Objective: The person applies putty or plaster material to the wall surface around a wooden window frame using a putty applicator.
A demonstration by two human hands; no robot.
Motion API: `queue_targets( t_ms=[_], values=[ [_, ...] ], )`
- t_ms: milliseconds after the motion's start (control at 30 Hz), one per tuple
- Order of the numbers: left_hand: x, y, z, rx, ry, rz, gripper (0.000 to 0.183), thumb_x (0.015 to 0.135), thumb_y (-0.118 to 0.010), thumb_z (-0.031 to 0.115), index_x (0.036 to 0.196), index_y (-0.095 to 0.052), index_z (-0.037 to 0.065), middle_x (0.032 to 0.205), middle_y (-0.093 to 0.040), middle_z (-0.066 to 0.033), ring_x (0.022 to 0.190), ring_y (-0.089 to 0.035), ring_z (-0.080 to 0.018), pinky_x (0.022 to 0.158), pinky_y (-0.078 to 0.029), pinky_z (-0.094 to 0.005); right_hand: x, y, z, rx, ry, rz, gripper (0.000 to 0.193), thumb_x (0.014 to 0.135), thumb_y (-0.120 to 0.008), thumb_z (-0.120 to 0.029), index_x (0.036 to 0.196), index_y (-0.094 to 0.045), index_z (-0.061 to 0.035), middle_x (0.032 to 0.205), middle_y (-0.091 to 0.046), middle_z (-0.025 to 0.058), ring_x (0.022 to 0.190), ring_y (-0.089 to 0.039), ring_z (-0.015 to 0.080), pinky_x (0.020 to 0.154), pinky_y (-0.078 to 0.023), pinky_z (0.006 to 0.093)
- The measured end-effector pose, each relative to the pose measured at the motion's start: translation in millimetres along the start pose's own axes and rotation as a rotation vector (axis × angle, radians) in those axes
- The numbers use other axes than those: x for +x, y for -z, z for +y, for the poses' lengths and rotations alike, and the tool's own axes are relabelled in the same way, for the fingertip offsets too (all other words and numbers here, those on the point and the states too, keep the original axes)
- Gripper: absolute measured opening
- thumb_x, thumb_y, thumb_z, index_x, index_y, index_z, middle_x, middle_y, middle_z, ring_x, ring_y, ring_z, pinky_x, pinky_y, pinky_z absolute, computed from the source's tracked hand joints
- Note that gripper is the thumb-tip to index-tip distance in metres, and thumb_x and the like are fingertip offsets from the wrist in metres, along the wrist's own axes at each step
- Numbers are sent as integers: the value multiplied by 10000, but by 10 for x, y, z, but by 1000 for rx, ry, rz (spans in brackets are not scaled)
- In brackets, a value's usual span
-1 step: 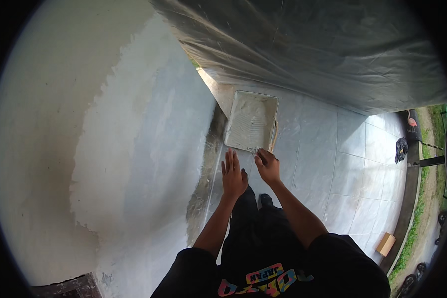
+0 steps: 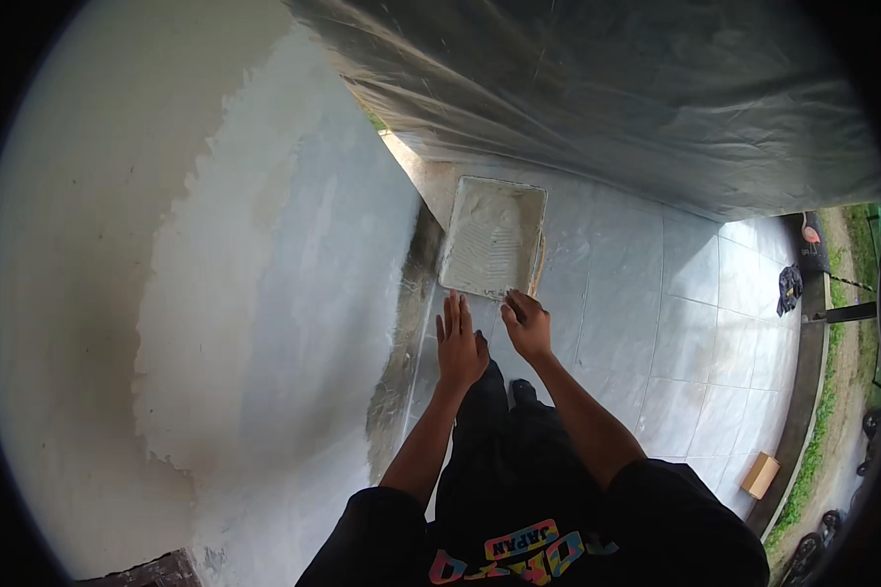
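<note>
A paint tray [image 2: 540,235] with a ribbed slope lies on the tiled floor in front of me, coated with pale grey wet-looking material. My left hand [image 2: 459,344] is held flat just short of the tray's near edge, fingers stretched out and thumb apart, with nothing in it. Beside it on the right, my right hand [image 2: 528,328] has its fingers curled in near the tray's near right corner. What those fingers hold, if anything, is hidden from this view.
On the left rises a wall [image 2: 255,323] with a ragged-edged pale coat. A grey plastic sheet [image 2: 607,98] hangs across the far side. Along the tiled floor [image 2: 622,293] at the right are a dark crumpled bag [image 2: 790,290], a cardboard box [image 2: 760,475] and a low kerb [image 2: 799,411].
The whole view has shifted very slightly. Both hands keep their shape and place by the tray.
</note>
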State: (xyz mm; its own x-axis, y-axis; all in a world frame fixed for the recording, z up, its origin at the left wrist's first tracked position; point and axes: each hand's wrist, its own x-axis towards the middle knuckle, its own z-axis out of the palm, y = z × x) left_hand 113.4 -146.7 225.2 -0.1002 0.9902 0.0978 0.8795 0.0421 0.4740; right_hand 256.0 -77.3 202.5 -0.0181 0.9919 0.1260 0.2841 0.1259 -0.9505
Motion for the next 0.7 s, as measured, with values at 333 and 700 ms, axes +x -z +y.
queue_targets(
  t_ms=[333, 700],
  values=[
    [1022, -884, -781, -73, 4, -303, 717, 918, -504, 101, 1551, -223, -86, 1655, -159, -273, 1548, -146, -422, 1236, -148, -574, 939, -793, 1105, -320, -132, 98, 402, 882, -692, -277, 1204, -691, -37, 1281, -681, 130, 1270, -583, 341, 998, -449, 535],
    [1570, -1792, -1729, -120, -178, -412, 659, 903, -474, 83, 1515, -295, -81, 1609, -240, -297, 1508, -242, -436, 1238, -180, -565, 1328, -1473, 2154, -774, -142, 83, 506, 863, -697, -301, 1290, -624, -40, 1348, -633, 131, 1311, -530, 314, 1004, -326, 647]
  ],
)
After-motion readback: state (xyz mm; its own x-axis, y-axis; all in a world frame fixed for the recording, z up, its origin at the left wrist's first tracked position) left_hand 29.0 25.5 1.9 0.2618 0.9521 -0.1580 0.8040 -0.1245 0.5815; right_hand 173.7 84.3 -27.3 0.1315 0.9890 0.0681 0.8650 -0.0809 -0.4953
